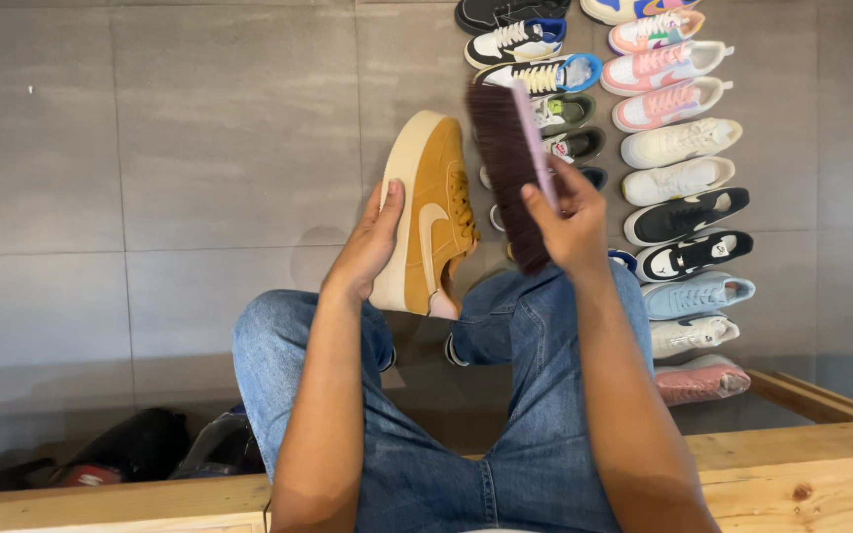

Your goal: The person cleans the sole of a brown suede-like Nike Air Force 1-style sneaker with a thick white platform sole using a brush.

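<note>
Shoe: one mustard-yellow sneaker (433,219), centre frame, sole leftward, long axis running up-frame.
Left hand (372,245): clamped on the sneaker's sole edge.
Right hand (570,222): closed round one dark-bristled brush (511,168), just right of the sneaker, not touching.
Floor (199,148): two columns of paired shoes (678,178), upper right; exact count unclear.

I count one mustard-yellow sneaker (433,219) in my left hand (372,242) and one dark-bristled brush (512,168) in my right hand (567,222), so two hands, each with a single thing. On the grey floor (199,148) the sneakers lie in two rows: about eleven in the right row (678,181), and at least seven in the left row (535,74), some hidden behind the brush. Below the wooden ledge (792,474) I see two dark bags (140,449).
</note>
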